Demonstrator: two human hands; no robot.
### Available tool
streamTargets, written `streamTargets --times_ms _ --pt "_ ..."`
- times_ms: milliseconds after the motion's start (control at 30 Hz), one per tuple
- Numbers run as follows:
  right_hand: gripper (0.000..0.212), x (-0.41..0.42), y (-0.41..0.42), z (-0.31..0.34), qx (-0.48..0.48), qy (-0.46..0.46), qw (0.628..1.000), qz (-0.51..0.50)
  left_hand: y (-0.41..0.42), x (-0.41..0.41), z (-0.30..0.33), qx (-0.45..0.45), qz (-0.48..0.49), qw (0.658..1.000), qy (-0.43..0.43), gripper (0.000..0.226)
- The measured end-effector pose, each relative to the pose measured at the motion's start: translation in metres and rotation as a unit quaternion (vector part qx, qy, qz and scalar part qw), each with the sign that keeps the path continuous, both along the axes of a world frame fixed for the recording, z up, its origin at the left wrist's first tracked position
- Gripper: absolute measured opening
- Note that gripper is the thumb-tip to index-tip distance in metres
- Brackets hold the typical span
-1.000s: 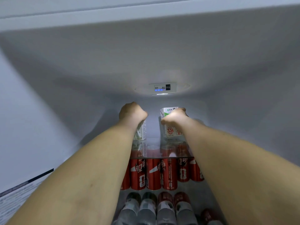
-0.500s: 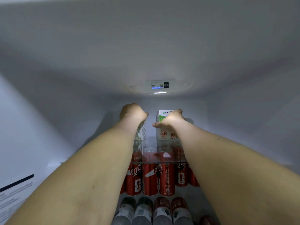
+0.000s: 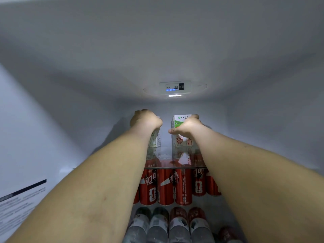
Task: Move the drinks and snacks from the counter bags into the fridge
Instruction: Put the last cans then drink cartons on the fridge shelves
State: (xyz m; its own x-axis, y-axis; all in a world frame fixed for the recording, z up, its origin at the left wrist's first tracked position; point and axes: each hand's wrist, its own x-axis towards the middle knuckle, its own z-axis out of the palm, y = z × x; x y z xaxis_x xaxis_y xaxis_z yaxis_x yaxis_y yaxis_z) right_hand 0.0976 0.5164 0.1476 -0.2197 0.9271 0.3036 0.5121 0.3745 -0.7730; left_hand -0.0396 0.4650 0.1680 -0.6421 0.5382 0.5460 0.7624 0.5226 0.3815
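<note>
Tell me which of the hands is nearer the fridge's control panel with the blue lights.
Right. The right hand grips a milk carton almost directly below the control panel; the left hand sits further left, on another carton.

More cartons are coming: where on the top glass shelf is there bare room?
Bare glass shows between the left milk carton and right milk carton, and in front of both up to the shelf edge. Below, the cola cans stand packed.

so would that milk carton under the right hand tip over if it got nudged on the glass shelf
Probably fairly steady: the milk carton stands upright on a flat base. Being taller than wide, a push near its top could tip it. On the smooth glass shelf it may slide first. The right hand grips its top.
</note>
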Motion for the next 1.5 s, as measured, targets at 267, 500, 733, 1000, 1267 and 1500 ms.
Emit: streamTargets --times_ms 267,500,733,1000,1267,1500 --pt "0.087 0.02 -0.031 -0.001 0.088 -0.12 0.988 -0.027 -0.037 0.008 0.002 0.004 -0.018 0.999 0.027 0.067" --pt "0.043 0.034 -0.067 -0.007 0.104 -0.207 0.973 -0.002 -0.081 0.018 -0.01 -0.012 -0.06 0.994 0.087 0.067" --pt "0.065 0.051 -0.102 -0.014 0.173 -0.243 0.954 -0.036 -0.126 0.035 -0.019 -0.036 -0.091 0.987 0.129 0.062" --pt "0.07 0.065 -0.166 -0.027 0.253 -0.285 0.924 -0.003 -0.194 0.04 -0.037 -0.034 -0.124 0.977 0.173 0.061" --pt "0.07 0.075 -0.251 -0.086 0.27 -0.266 0.925 0.03 -0.285 0.053 -0.087 0.014 -0.202 0.963 0.178 0.064" --pt "0.076 0.104 -0.301 -0.158 0.13 -0.341 0.93 0.056 -0.351 0.071 -0.163 -0.02 -0.29 0.955 0.064 0.074"
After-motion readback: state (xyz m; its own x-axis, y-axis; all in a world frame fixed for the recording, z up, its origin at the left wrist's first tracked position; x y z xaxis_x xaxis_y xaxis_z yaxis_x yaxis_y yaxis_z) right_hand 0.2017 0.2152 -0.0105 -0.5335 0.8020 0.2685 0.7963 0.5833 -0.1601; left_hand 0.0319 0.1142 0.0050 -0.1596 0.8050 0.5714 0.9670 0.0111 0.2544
